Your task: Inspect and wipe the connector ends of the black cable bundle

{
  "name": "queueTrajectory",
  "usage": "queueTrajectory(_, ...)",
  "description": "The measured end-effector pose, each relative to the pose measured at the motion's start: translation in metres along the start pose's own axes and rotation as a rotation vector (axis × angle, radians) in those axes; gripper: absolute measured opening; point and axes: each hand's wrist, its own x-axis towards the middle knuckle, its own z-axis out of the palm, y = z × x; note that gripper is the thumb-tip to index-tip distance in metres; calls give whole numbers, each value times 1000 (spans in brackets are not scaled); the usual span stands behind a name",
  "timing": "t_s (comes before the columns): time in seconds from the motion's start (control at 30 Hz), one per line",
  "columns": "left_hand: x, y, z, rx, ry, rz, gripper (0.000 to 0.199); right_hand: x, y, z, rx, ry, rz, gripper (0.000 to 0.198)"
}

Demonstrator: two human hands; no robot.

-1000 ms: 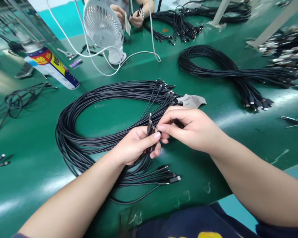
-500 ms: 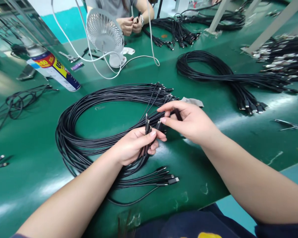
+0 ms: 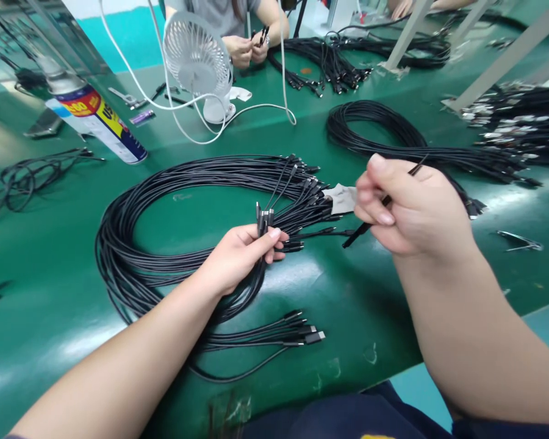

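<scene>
My left hand (image 3: 249, 253) is closed around several black cables, thumb on top. Their connector ends (image 3: 264, 221) stick up above the fingers with bright metal tips. To the right, my right hand (image 3: 407, 204) is raised off the bench, fingers curled around a slim black tweezers-like tool (image 3: 357, 233). The tool slants, with its wider end low on the left and a thin point beyond the thumb. Under and behind my left hand lies a large coil of black cables (image 3: 123, 235). Loose cable ends with plugs (image 3: 308, 334) lie nearer to me.
A spray can (image 3: 98, 119) and a white fan (image 3: 199, 61) stand on the green bench (image 3: 274, 137). Other black cable bundles (image 3: 377, 125) lie to the right, near metal posts (image 3: 407, 36). A small bent metal piece (image 3: 521, 241) lies at right. Across the bench, a person's hands (image 3: 244, 50) hold something dark.
My right hand has moved right and up, away from the connectors at my left hand, and turned with the black tool in it. My left hand still holds its cables, shifted slightly left.
</scene>
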Motion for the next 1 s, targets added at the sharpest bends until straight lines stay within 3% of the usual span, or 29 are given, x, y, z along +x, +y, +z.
queueTrajectory(0.03, 0, 0, 0, 46, 10, 19, 31, 0, 1, 1, -14, 3, 0, 15)
queueTrajectory(0.13, 3, -1, -1, 193, 42, 100, 34, -2, 5, 4, -43, -62, 56, 40)
queueTrajectory(0.23, 6, 0, -4, 267, -3, 110, 37, -4, 15, 8, -134, -180, 127, 32)
queueTrajectory(0.4, 1, 0, -4, 150, -140, 77, 38, -12, 34, 21, -413, -354, 9, 18)
queueTrajectory(0.7, -6, 3, 1, 175, -330, 26, 36, -21, 38, 38, -505, -423, -25, 9)
queueTrajectory(0.87, -3, 3, -1, -43, -278, -55, 32, -17, 33, 33, -405, -457, 59, 12)
queueTrajectory(1.0, -3, 3, -1, -143, -250, -87, 28, -18, 33, 33, -444, -450, 6, 11)
